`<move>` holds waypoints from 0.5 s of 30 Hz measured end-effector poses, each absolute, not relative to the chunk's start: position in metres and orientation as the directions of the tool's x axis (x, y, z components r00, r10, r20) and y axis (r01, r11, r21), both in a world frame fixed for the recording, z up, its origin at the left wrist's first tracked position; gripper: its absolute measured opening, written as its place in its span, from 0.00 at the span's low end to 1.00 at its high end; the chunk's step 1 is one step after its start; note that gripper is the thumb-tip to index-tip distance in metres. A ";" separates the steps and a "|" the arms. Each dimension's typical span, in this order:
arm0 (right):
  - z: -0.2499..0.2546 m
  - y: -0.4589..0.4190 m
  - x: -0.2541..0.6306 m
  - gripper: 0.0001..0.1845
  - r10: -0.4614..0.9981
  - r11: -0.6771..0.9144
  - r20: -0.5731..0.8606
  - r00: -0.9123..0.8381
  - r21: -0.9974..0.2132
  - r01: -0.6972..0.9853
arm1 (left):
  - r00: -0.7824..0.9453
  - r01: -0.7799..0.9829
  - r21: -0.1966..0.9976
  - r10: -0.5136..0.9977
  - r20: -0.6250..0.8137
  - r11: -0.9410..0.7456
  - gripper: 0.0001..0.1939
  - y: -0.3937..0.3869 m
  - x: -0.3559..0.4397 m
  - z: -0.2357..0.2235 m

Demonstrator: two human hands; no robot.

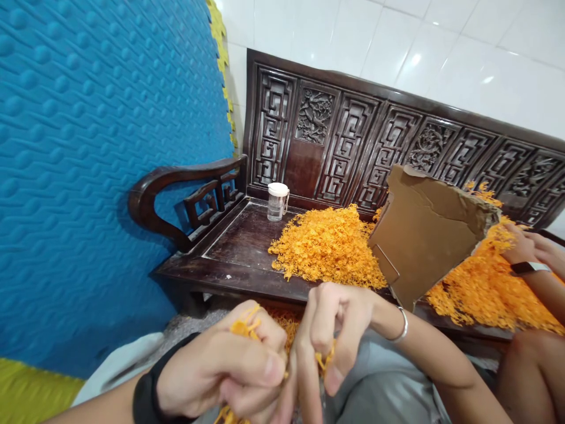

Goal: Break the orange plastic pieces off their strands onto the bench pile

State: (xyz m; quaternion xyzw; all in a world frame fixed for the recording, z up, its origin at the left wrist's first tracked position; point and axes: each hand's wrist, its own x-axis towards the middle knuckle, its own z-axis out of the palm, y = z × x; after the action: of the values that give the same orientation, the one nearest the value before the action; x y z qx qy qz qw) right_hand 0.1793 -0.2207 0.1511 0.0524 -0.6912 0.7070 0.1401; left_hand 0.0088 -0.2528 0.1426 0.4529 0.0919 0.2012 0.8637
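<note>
Bright orange plastic pieces (241,330), thin and frilled with branching strands, are bunched in the left grip (225,368), its fingers curled closed around them; loose strands poke out above the thumb, tilted up and slightly rightward. The right grip (338,321) is pinched closed on a small orange tuft (325,357), mostly hidden, so its long axis cannot be told. Both hands are close together in front of the dark wooden bench (238,238), where a matching orange heap (329,247) spreads longest left to right, its pieces pointing every way, beside a cardboard sheet (432,229)
</note>
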 end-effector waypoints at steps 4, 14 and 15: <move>0.152 -0.222 0.175 0.18 0.132 0.022 0.368 -0.920 -0.929 -0.368 | 0.896 -0.279 0.837 0.442 0.050 0.471 0.21 -0.253 0.007 0.145; 0.148 -0.198 0.189 0.16 0.343 0.142 0.257 -0.903 -0.965 -0.220 | 0.815 -0.421 0.785 0.570 0.107 0.455 0.24 -0.233 0.012 0.148; 0.151 -0.197 0.191 0.15 0.353 0.158 0.258 -0.899 -0.964 -0.214 | 0.798 -0.410 0.807 0.595 0.092 0.425 0.24 -0.230 0.011 0.148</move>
State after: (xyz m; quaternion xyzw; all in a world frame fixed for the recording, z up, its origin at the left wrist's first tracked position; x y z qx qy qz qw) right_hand 0.1911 -0.1973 0.1506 -0.0476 -0.7286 0.6472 0.2191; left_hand 0.0108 -0.2295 0.1477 0.4445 0.1041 0.3001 0.8376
